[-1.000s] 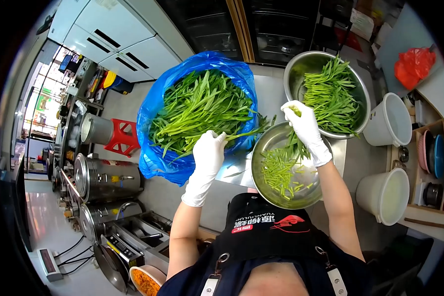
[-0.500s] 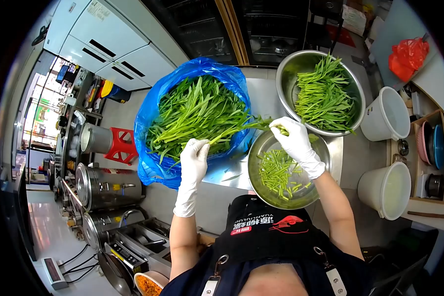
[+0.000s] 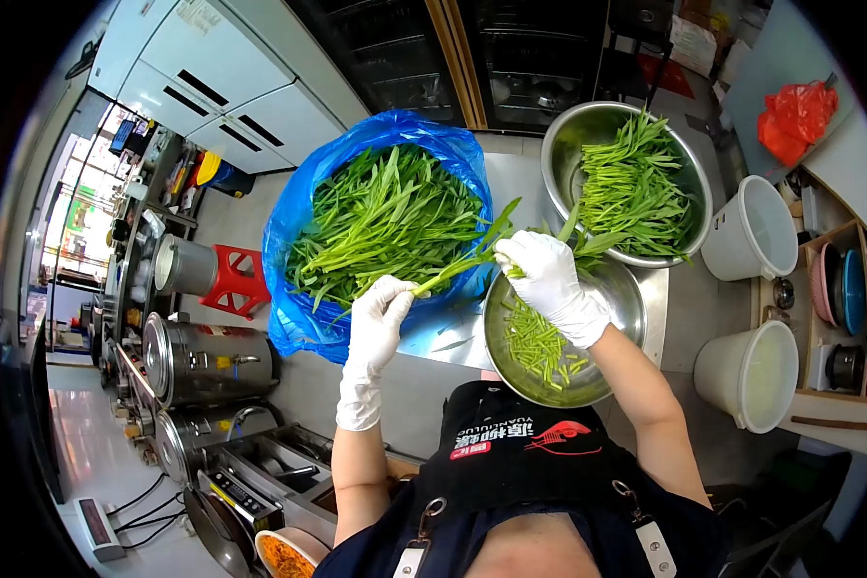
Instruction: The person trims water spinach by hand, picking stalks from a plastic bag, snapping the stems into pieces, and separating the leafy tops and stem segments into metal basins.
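My left hand (image 3: 380, 313), in a white glove, pinches the lower end of a green water spinach stem (image 3: 443, 276) beside the blue plastic bag (image 3: 279, 236). That bag is heaped with leafy water spinach (image 3: 395, 212). My right hand (image 3: 547, 279), also gloved, is closed around leafy greens over the near steel bowl (image 3: 629, 289); leaves stick out past its fingers. Short cut stem pieces (image 3: 539, 342) lie in that bowl. Behind it, a larger steel basin (image 3: 561, 169) holds leafy stems (image 3: 636, 188) laid mostly side by side.
Bag and bowls rest on a steel table (image 3: 511, 178). White buckets (image 3: 749, 376) stand at the right, near a wooden shelf (image 3: 853, 385). At the left are a red stool (image 3: 236, 279) and large steel pots (image 3: 207, 361). Orange food fills a bowl (image 3: 289, 554) at the bottom.
My right hand has moved left, closer to my left hand, with greens still in its grasp. My left hand has shifted slightly, still pinching the stem.
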Demonstrator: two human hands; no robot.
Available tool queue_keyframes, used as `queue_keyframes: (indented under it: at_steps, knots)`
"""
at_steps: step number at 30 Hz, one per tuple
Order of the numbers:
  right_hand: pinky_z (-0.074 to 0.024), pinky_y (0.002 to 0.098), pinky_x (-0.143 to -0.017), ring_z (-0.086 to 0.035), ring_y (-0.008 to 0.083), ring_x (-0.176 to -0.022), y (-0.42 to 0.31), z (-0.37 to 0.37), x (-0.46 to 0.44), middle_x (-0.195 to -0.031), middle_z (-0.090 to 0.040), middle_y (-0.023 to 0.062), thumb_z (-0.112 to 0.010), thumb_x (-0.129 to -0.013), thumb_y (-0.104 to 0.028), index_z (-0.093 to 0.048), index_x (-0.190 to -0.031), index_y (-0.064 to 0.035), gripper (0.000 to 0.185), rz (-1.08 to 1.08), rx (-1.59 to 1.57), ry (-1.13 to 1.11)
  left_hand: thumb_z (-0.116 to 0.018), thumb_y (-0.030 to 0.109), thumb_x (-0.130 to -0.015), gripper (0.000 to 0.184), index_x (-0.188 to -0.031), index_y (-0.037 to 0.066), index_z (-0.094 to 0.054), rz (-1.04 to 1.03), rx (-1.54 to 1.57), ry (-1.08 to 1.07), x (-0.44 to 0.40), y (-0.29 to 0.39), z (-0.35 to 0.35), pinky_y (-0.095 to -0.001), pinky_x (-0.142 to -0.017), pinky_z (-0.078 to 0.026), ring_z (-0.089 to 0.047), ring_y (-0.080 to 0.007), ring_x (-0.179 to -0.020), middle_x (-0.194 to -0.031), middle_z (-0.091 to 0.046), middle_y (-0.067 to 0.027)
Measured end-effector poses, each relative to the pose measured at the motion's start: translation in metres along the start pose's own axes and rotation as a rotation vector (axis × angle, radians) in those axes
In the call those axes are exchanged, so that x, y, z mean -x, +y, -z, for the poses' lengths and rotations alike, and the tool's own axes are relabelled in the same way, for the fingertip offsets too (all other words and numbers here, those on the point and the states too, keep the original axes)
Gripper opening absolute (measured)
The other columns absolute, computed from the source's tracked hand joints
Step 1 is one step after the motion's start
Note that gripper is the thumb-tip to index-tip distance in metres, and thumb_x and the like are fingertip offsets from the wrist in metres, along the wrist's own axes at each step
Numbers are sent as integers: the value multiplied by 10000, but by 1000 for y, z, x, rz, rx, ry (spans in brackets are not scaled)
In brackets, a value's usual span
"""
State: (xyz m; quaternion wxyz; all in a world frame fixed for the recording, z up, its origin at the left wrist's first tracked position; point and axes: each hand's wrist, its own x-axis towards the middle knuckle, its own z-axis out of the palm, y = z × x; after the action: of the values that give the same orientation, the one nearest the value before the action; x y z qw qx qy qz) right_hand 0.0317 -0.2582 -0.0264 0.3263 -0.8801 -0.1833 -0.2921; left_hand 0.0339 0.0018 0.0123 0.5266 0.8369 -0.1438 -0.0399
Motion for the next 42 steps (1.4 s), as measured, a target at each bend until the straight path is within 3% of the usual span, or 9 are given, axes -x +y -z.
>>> queue_keyframes:
  at_steps: [10, 16, 20, 21, 24, 29, 36, 40, 42]
  knots:
    - [-494, 374, -657, -617, 272, -717, -5, 9, -5, -782, -598, 61, -668, -793, -154, -644, -886, -108, 106, 31, 11, -50, -615, 47, -875, 101, -908, -7, -694, -4, 81, -48, -2, -1, 6, -247, -719, -418, -523, -131, -767, -821, -586, -31]
    - [-527, 365, -729, -656, 308, -837, 0, 16, -4, -896, -684, 100, -640, -837, -134, -701, -990, -83, 173, -259, -356, -409, -623, 16, -854, 93, -917, -21, -681, -88, 52, 20, -6, -2, 6, -255, -760, -433, -534, -150, -791, -823, -584, -44]
    - [-523, 317, -758, -680, 218, -827, 9, 14, -2, -932, -715, 127, -672, -844, -150, -688, -1028, -18, 227, -416, -693, -544, -625, 10, -852, 96, -923, -18, -683, -64, -22, 28, -9, 0, 6, -261, -745, -439, -547, -169, -777, -812, -578, -59]
    - [-514, 303, -759, -658, 165, -811, 9, 17, -3, -912, -718, 123, -681, -843, -147, -684, -1001, 19, 229, -418, -723, -556, -626, 10, -852, 96, -924, -17, -684, -68, -46, 38, -10, 0, 5, -262, -736, -442, -550, -176, -769, -808, -576, -65]
    - [-507, 297, -742, -640, 145, -779, 11, 16, -2, -871, -712, 114, -664, -849, -136, -684, -950, 39, 203, -467, -722, -544, -632, 10, -853, 94, -927, -15, -686, -124, -169, 39, -11, 2, 1, -271, -701, -449, -556, -197, -735, -791, -568, -81]
    - [-377, 204, -534, -503, 45, -589, 20, 11, 9, -681, -600, -18, -673, -830, -142, -723, -869, -20, 137, -891, -839, -462, -652, 32, -851, 92, -932, 11, -691, -165, -269, 20, -5, 4, -14, -305, -643, -453, -570, -227, -700, -767, -555, -85]
    - [-384, 218, -494, -501, 66, -533, 29, 5, 21, -646, -585, -14, -667, -840, -159, -711, -851, -36, 132, -1236, -1231, -152, -661, 18, -839, 89, -918, -15, -689, -110, -283, -1, -6, -1, -38, -298, -650, -456, -568, -214, -689, -763, -581, -90]
    - [-390, 222, -488, -493, 83, -515, 47, 24, 25, -647, -584, -17, -676, -838, -130, -708, -860, -41, 97, -1285, -1204, 216, -651, 27, -844, 98, -921, -24, -685, -117, -268, 123, -2, -9, -27, -301, -666, -464, -584, -223, -703, -769, -586, -101]
    - [-432, 227, -584, -541, 82, -601, 63, 29, 25, -713, -608, -11, -645, -867, -66, -714, -902, -29, 86, -1064, -910, 223, -657, 57, -845, 93, -913, 13, -702, -31, -291, 87, 1, -9, -25, -308, -635, -465, -589, -235, -679, -756, -587, -98]
